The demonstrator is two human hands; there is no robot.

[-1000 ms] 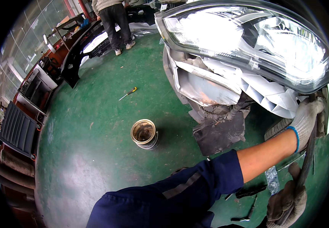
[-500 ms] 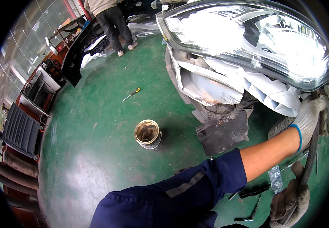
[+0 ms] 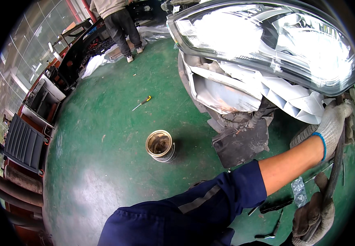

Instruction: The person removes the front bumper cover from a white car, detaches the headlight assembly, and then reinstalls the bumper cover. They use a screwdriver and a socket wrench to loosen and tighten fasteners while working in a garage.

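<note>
Both my hands wear pale knitted work gloves, dirty on the palms. My left hand (image 3: 336, 117), its cuff edged in blue, is closed round the upper part of a long dark bar (image 3: 336, 168), just below a car headlight (image 3: 267, 45). Its fingertips are partly hidden. Lower down, my right hand (image 3: 315, 217) grips the same bar, which slants up along the car's side. Beneath the headlight are a white broken-edged body panel (image 3: 226, 92) and a white ribbed piece (image 3: 294, 100). A tyre (image 3: 302, 137) shows behind my left wrist.
On the green floor stand an open can (image 3: 160, 145) and a yellow-handled screwdriver (image 3: 142, 103). Several tools and a clear plastic packet (image 3: 299, 192) lie near my right hand. A person (image 3: 122, 26) stands far off; a dark ribbed panel (image 3: 23, 141) leans at the left.
At the far left, the long black car part has shifted away, uncovering more floor and white sheeting. My hands and the bar hold almost the same place.
</note>
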